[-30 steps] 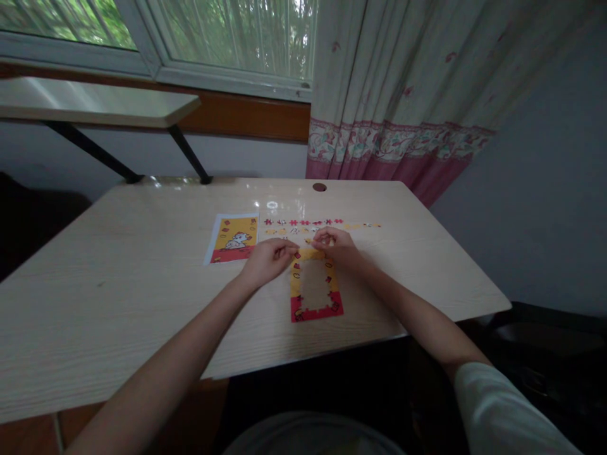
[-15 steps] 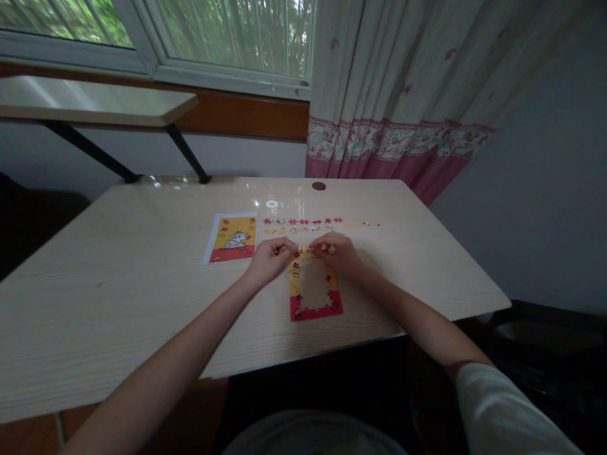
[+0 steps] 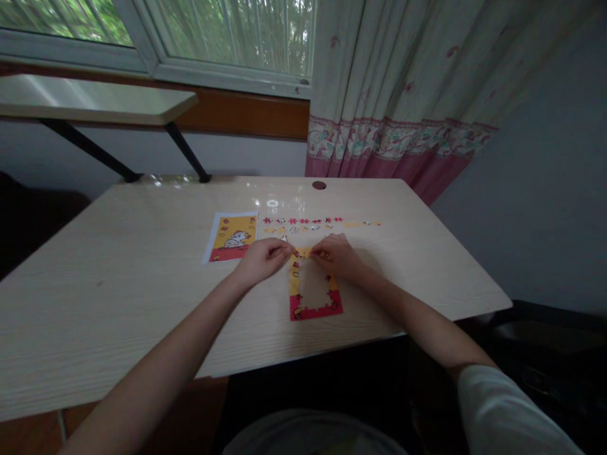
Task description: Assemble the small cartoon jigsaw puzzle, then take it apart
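Note:
A jigsaw puzzle border (image 3: 317,313), yellow above and red below, lies on the table with bare tabletop inside it. My left hand (image 3: 266,259) is closed in a pinch at its top left corner. At the top edge, towards the right, the fingers of my right hand (image 3: 337,258) are pinched together and cover the top right corner. Whether a loose piece is between those fingertips is too small to tell. Just beyond my hands, several loose puzzle pieces (image 3: 304,221) lie in rows. Left of them is a printed picture (image 3: 236,237) of a white animal on yellow and red.
The pale wooden table (image 3: 142,272) has a round cable hole (image 3: 319,185) near its back edge. A raised shelf (image 3: 95,100) on black supports stands at the back left. Behind are a window and a patterned curtain (image 3: 379,139).
My fingertips have come down slightly onto the border's top edge, where a yellow piece was between them. My left hand has shifted a little left. The border and loose rows look unmoved.

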Demonstrator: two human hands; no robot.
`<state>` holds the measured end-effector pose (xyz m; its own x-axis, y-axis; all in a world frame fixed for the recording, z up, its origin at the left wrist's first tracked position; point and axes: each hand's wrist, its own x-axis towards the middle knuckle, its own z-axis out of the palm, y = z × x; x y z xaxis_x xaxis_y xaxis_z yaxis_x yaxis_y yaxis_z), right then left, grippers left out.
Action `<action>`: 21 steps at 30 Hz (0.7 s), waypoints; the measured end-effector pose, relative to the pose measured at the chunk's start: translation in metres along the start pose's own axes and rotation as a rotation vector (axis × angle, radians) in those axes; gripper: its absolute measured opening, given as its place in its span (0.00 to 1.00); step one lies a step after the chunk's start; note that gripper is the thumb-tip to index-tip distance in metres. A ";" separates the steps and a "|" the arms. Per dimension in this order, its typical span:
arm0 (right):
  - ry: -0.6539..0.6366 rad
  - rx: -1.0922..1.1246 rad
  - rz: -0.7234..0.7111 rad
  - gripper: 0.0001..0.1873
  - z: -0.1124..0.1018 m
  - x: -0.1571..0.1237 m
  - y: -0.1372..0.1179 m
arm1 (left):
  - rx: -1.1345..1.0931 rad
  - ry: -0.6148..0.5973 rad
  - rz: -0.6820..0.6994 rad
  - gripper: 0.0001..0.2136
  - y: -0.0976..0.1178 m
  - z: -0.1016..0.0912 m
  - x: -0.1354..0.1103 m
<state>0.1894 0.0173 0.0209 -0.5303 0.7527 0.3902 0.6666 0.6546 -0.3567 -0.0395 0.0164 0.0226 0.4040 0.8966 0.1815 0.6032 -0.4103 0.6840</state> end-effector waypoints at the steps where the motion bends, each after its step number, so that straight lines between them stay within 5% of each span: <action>1: -0.031 -0.009 -0.004 0.05 0.001 0.000 0.001 | 0.065 -0.014 0.044 0.12 -0.001 -0.005 -0.001; 7: -0.119 -0.020 -0.028 0.06 0.007 -0.001 0.002 | 0.301 -0.086 0.200 0.12 -0.006 -0.019 -0.002; 21: -0.123 -0.039 -0.075 0.05 0.005 -0.001 0.001 | 0.317 -0.230 0.346 0.12 0.005 -0.011 -0.004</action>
<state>0.1877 0.0175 0.0165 -0.6382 0.7062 0.3065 0.6413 0.7080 -0.2958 -0.0454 0.0123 0.0330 0.7354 0.6547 0.1747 0.5721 -0.7381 0.3576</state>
